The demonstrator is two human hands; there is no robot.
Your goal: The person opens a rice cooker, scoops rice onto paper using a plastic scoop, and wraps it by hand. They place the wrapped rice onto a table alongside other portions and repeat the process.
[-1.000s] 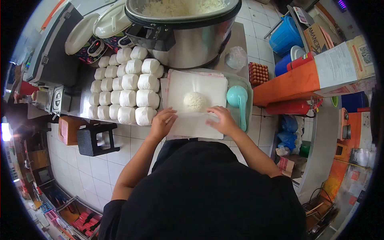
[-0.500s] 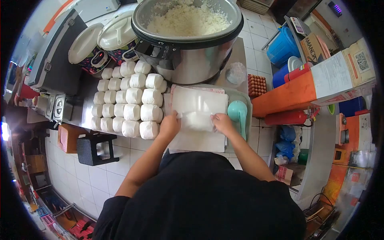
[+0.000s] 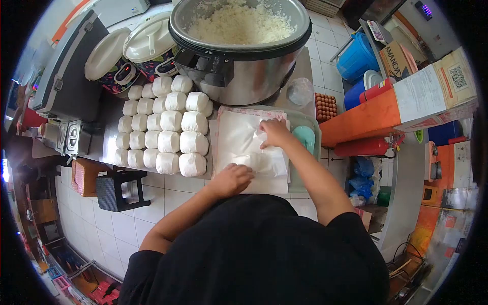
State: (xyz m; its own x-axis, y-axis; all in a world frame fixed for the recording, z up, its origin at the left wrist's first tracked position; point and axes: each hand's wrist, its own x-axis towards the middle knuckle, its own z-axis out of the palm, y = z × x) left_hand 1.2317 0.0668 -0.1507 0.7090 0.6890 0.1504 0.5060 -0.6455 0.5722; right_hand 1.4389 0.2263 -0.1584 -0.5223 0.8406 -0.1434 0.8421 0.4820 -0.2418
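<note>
A stack of white wrapping paper (image 3: 231, 133) with red print at its far edge lies in front of me. On its near half rests a thin translucent sheet (image 3: 272, 165), slightly wrinkled. My left hand (image 3: 233, 180) lies over the near left edge of this sheet, fingers extended. Farther up the stack, my right hand (image 3: 276, 133) reaches down with thumb and fingers apart; a pale wrinkled patch shows between them. Right of the stack a turquoise scoop (image 3: 304, 136) lies in a pale green tray (image 3: 316, 147), partly behind my right forearm.
A large cooker (image 3: 244, 76) full of cooked rice (image 3: 239, 25) stands behind the stack. Rows of white paper-wrapped bundles (image 3: 168, 122) cover the table's left side. Beyond are two lidded patterned pots (image 3: 107, 58) and a grey cooler (image 3: 71, 66). Eggs (image 3: 325, 107) sit at right.
The translucent sheet, held between both hands before, now lies on the paper stack. My right hand has moved up and left; my left hand has come nearer my body and right.
</note>
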